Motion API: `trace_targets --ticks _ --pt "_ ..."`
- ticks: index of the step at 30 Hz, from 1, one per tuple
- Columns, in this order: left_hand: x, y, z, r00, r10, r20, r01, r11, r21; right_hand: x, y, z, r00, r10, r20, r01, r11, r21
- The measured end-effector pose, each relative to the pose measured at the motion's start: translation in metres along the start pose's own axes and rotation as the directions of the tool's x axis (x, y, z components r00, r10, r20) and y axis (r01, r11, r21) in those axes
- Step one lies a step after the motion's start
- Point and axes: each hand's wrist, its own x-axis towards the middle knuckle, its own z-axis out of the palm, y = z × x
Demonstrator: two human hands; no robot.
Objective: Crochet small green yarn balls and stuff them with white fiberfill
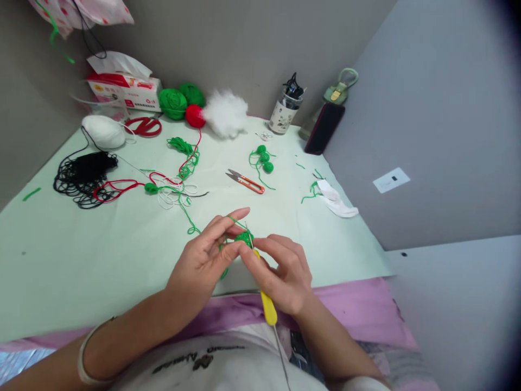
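Observation:
My left hand (pixel 207 252) pinches a small green crochet piece (pixel 245 237) between thumb and fingers, with green yarn (pixel 236 220) running over its raised index finger. In my right hand (pixel 285 269) is a crochet hook (pixel 266 304) with a yellow handle, and its metal tip meets the green piece. Both hands are close together over the table's near edge. From the left hand the green strand trails back to a tangle of white yarn (pixel 169 196). Fingertips partly cover the crochet piece.
Orange-handled thread snips (pixel 246 182) lie ahead of my hands, near small green balls (pixel 264 158). Black yarn (pixel 87 174), red scissors (pixel 144 126), white stuffing (pixel 226 113) and green yarn balls (pixel 173 103) are further back. A phone (pixel 324 128) leans against a bottle (pixel 311 127) at right.

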Motion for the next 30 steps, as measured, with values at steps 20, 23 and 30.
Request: trace_targets --ticks 20,23,30 --pt "0.015 0.016 -0.018 0.979 -0.145 0.143 0.159 0.983 -0.090 0.004 0.009 0.002 0.834 0.533 0.140 -0.419 0.449 0.789" --pt "0.017 0.019 -0.022 0.961 -0.189 0.202 0.209 0.975 -0.080 0.007 0.011 0.001 0.803 0.570 0.174 -0.449 0.386 0.806" --pt "0.020 0.020 -0.024 0.900 -0.238 0.364 0.313 0.936 -0.161 0.009 0.014 -0.002 0.722 0.604 0.336 -0.527 0.167 0.833"
